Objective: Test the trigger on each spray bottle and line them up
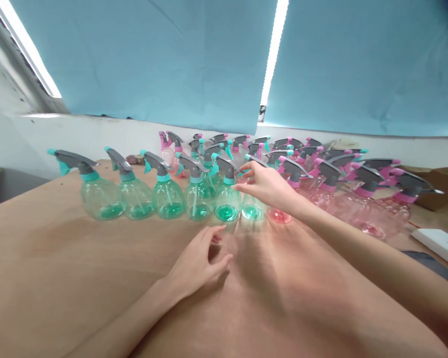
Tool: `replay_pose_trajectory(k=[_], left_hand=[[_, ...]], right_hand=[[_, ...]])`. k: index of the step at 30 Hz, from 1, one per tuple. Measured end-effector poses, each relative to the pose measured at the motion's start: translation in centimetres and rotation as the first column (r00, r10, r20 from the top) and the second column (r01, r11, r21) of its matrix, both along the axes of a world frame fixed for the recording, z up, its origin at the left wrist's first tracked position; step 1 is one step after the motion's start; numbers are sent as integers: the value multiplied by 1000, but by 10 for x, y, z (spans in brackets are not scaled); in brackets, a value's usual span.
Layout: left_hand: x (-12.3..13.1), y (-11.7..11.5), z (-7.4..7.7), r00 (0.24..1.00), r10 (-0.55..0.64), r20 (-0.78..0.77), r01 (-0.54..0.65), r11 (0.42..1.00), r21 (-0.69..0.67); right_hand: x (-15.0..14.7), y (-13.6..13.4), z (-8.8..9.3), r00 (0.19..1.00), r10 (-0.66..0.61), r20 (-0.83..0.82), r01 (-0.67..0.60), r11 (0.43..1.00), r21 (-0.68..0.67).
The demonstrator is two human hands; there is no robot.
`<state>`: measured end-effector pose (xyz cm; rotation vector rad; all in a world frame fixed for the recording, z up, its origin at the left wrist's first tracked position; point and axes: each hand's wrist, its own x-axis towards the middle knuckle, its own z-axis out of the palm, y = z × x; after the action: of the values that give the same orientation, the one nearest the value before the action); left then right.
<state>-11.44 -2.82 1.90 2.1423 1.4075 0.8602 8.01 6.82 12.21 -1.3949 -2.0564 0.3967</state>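
Observation:
Clear green round spray bottles with grey and teal trigger heads line up in a front row across the table. My right hand (267, 184) is at the top of the rightmost green spray bottle (252, 211), its fingers apart and covering much of the neck and trigger head. Its fingertips come close to the neighbouring green spray bottle (227, 201) on the left; whether they touch is unclear. In front of the row, my left hand (199, 258) hovers low over the table with fingers loosely curved and apart, holding nothing.
Pink spray bottles (369, 214) continue the row to the right, with more mixed bottles behind. The brown table (97, 278) runs up to a white wall below blue blinds (153, 59). A white power strip (440, 246) and a cardboard box (438, 186) are at the right.

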Motion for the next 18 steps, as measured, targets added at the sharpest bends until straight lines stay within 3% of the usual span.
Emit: replay_pose_trajectory(k=[6, 11, 15, 18], left_hand=[[0, 2, 3, 999, -5, -42, 4, 1000, -8], [-7, -9, 22, 994, 18, -107, -17, 1000, 15], [-3, -34, 42, 969, 246, 27, -248, 964, 98], [7, -57, 51, 938, 311, 152, -326, 941, 90]], right_hand=[[35, -6, 25, 992, -126, -21, 128, 977, 172], [46, 9, 26, 980, -178, 86, 152, 957, 246], [44, 18, 21, 961, -225, 158, 195, 963, 185], [41, 23, 19, 955, -234, 184, 208, 967, 150]])
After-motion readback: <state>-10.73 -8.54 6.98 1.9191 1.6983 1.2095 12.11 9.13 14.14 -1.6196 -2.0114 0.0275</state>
